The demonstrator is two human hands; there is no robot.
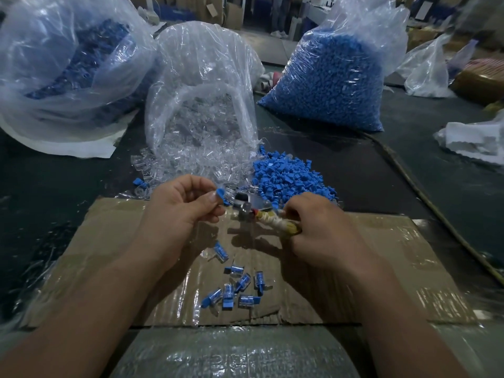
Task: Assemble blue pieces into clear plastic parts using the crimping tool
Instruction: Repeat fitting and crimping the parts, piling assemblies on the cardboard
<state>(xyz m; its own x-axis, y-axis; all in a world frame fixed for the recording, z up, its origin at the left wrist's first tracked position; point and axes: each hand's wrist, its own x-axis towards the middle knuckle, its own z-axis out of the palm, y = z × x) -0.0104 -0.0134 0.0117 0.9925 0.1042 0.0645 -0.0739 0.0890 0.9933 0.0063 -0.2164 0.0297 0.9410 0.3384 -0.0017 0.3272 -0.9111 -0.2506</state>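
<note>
The left hand [180, 205] is pinching a blue piece [221, 194] just left of the crimping tool [259, 211], the right hand [319, 230] is gripping its handle, and pressing is seemingly coming next, calling for careful seating between the jaws.

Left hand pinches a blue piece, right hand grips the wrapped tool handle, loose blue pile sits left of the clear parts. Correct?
No. The head view shows the loose blue pile right of the clear parts, not left. The left hand pinches a blue piece; the right hand grips the tool handle.
</note>
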